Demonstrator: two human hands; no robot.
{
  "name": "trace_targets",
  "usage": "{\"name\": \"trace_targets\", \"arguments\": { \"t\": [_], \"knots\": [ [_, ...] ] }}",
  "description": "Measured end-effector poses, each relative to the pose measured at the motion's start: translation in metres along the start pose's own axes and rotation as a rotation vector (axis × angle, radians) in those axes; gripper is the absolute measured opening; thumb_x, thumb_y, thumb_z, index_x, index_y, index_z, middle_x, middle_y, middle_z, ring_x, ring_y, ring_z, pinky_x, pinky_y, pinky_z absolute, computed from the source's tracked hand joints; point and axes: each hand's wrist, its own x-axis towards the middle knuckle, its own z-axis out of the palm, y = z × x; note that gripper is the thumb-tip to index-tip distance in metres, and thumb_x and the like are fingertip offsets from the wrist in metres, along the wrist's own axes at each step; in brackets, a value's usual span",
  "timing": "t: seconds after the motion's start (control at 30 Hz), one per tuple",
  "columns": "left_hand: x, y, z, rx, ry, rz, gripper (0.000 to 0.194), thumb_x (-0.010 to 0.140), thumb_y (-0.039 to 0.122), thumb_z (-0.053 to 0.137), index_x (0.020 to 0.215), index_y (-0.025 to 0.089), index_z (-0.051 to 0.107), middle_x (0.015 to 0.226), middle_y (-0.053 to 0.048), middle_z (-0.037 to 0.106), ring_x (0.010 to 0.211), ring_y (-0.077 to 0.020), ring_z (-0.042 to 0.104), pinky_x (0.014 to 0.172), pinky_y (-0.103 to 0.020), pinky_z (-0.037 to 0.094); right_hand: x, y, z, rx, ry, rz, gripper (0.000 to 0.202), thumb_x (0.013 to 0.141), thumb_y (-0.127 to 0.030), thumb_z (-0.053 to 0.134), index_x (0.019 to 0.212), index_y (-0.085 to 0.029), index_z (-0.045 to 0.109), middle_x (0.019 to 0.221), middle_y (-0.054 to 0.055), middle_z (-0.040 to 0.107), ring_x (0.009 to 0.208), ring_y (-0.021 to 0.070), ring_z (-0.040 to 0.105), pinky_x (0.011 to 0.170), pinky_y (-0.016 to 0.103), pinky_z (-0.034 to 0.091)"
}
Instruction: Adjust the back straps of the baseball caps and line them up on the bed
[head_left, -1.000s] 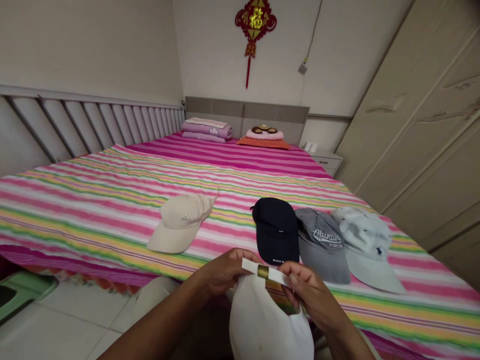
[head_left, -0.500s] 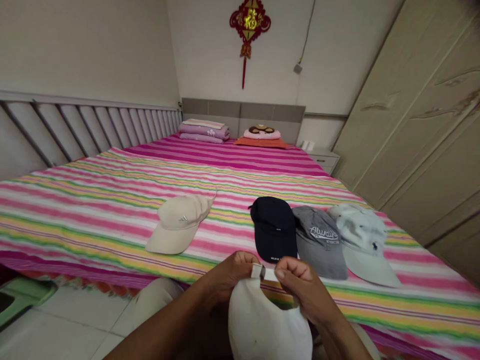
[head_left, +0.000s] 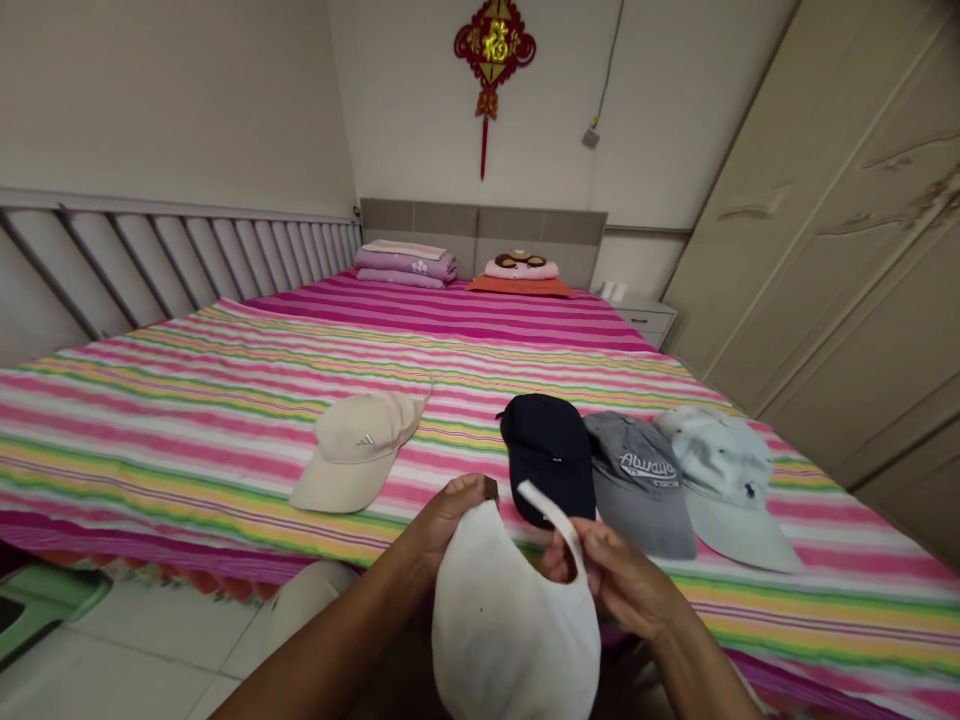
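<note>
A white cap (head_left: 517,630) is held low in front of me with its back opening facing up. My left hand (head_left: 450,515) pinches the left side of that opening, by the metal buckle (head_left: 490,488). On the other side, my right hand (head_left: 611,570) grips the cap where its strap (head_left: 551,508) begins. The strap's loose end sticks up to the left, apart from the buckle. Beyond my hands a black cap (head_left: 547,450), a grey cap (head_left: 641,480) with lettering and a pale cap (head_left: 724,480) lie in a row. A beige cap (head_left: 360,440) lies farther left.
The bed (head_left: 225,400) has a striped cover. Folded bedding (head_left: 405,265) and an orange cloth (head_left: 517,287) lie near the headboard (head_left: 540,230). A metal railing (head_left: 195,250) runs along the left, a wardrobe (head_left: 840,240) stands right, and a green stool (head_left: 60,605) sits at lower left.
The strap has come out of the buckle, and the cap's back opening is now undone. My left hand moved left with the buckle side; my right hand slid lower along the strap.
</note>
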Motion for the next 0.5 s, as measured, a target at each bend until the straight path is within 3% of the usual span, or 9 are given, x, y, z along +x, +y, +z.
{"name": "trace_targets", "arguments": {
  "t": [0.07,0.17,0.3,0.5],
  "knots": [
    [0.002,0.004,0.001,-0.027,0.097,0.007,0.017,0.061,0.023,0.069,0.06,0.014,0.054,0.048,0.004,0.05,0.042,-0.0065,0.046,0.044,-0.018,0.034,0.001,0.009,-0.002,0.026,-0.088,0.061,0.029,0.056,-0.03,0.076,0.067,-0.011,0.058,0.061,0.001,0.057,0.055,0.0097,0.052,0.053,0.02,0.039],
    [0.005,0.012,-0.001,-0.018,0.159,-0.014,0.015,0.064,0.021,0.068,0.061,0.014,0.055,0.047,0.004,0.052,0.039,-0.006,0.046,0.044,-0.018,0.036,0.004,0.015,-0.001,0.156,-0.03,-0.002,0.028,0.05,-0.018,0.078,0.063,-0.015,0.053,0.056,-0.004,0.053,0.048,0.0061,0.048,0.048,0.016,0.036],
    [0.007,0.019,-0.015,-0.016,0.042,-0.15,0.013,0.068,0.025,0.065,0.07,0.013,0.061,0.055,-0.001,0.062,0.048,-0.0111,0.056,0.052,-0.023,0.044,0.006,0.01,0.002,0.248,0.032,-0.114,0.027,0.053,-0.016,0.076,0.067,-0.018,0.053,0.056,-0.004,0.056,0.049,0.0088,0.052,0.05,0.019,0.04],
    [-0.001,0.006,-0.056,-0.012,-0.09,-0.133,0.021,0.072,0.023,0.059,0.088,0.01,0.065,0.081,-0.008,0.069,0.076,-0.0175,0.062,0.074,-0.027,0.045,0.01,0.0,0.004,0.304,0.028,-0.205,0.025,0.056,-0.011,0.074,0.068,-0.018,0.053,0.052,-0.005,0.056,0.045,0.0065,0.052,0.046,0.015,0.041]
  ]
}}
